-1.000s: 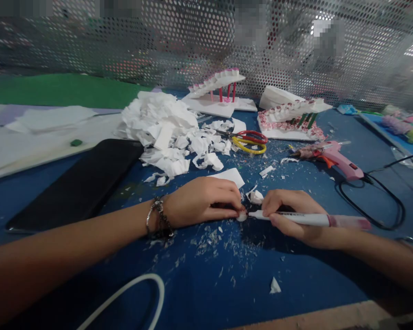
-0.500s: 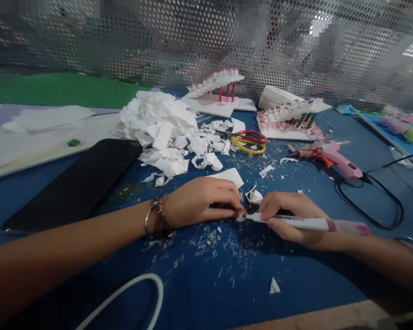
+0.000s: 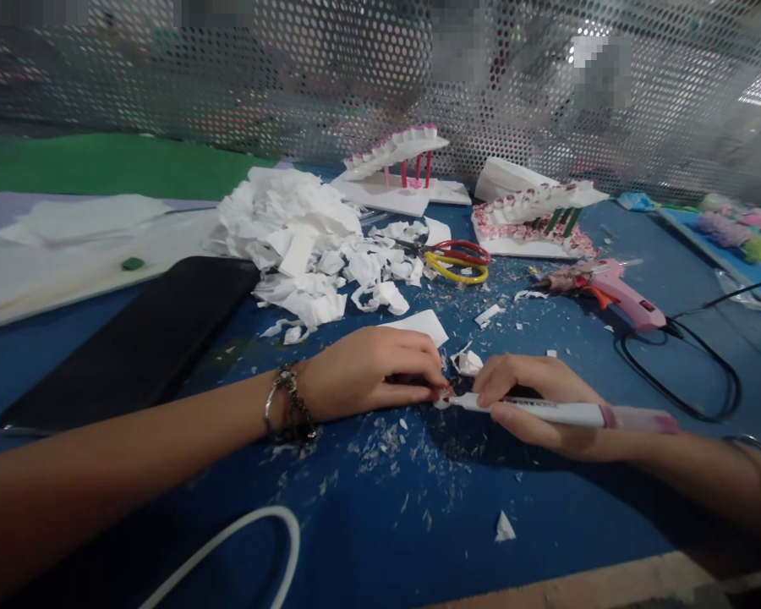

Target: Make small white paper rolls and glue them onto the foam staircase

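Between the fingertips of my left hand (image 3: 380, 370) is a tiny white scrap of paper (image 3: 442, 400) with reddish marks, pinched low over the blue table. My right hand (image 3: 539, 406) grips a white marker (image 3: 567, 413) with a pinkish-purple end, its tip pointing left and touching or almost touching the scrap. A crumpled bit of paper (image 3: 468, 364) lies just beyond the marker's tip. Behind my left fingers a flat white paper piece (image 3: 424, 326) is partly covered. Small shavings are scattered under both hands.
A paper heap (image 3: 292, 220) stands back left, with red-and-yellow-handled scissors (image 3: 457, 260) beside it. A pink glue gun (image 3: 625, 294) with a black cord lies right. Two paper models (image 3: 396, 152) (image 3: 539, 211) stand behind. A black slab (image 3: 133, 338) and white cable (image 3: 247, 524) lie left.
The marker tip has shifted very slightly left against the scrap. Both hands keep their grip, and the things on the table stay in place.
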Available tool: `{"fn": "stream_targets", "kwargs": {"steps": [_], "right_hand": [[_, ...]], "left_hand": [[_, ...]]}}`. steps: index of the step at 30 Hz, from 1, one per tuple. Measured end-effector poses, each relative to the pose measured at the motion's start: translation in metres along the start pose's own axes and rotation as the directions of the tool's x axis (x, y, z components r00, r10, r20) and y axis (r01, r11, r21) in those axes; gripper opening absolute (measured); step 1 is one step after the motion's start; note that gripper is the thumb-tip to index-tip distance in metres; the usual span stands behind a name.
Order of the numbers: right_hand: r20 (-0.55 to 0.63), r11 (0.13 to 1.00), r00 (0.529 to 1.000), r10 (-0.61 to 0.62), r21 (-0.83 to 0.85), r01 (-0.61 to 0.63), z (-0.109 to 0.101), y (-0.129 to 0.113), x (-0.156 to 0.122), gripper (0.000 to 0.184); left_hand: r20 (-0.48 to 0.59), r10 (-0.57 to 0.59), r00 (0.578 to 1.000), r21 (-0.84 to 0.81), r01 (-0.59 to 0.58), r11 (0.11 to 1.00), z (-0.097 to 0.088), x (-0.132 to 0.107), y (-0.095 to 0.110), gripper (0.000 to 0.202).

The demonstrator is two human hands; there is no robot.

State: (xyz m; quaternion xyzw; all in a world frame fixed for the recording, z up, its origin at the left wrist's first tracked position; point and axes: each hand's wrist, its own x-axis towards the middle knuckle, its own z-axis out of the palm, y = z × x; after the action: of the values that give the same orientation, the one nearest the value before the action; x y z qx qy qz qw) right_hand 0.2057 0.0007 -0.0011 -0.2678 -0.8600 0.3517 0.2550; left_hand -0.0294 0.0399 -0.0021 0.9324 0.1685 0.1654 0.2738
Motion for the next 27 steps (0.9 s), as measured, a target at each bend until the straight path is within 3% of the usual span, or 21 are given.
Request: {"fn": "stream_targets", "kwargs": {"steps": [11,16,21,27], "right_hand": [[-0.005,0.997,0.999,0.033,0.075,-0.033,-0.003,-0.003,-0.004,0.004],[-0.044,0.993,0.999,-0.02,0.115,0.025,-0.004,-0.005,-0.003,0.006],[-0.032,0.997,0.999,0.015,0.073,-0.013,-0.002,-0.004,-0.002,0.005],[0.006,0.997,0.997,0.072,0.017,-0.073,-0.003,-0.004,-0.001,0.006]], "left_hand": [[0.041,-0.042,0.998,-0.023,0.043,0.999,-0.001,0.004,0.005,0.02],[-0.015,-0.118,0.993,-0.061,0.117,0.991,0.001,0.005,0.007,0.012],[-0.049,-0.159,0.986,-0.027,0.158,0.987,0.002,0.006,0.015,0.007],[-0.016,-0.067,0.998,0.007,0.067,0.998,0.002,0.008,0.014,0.02]]}}
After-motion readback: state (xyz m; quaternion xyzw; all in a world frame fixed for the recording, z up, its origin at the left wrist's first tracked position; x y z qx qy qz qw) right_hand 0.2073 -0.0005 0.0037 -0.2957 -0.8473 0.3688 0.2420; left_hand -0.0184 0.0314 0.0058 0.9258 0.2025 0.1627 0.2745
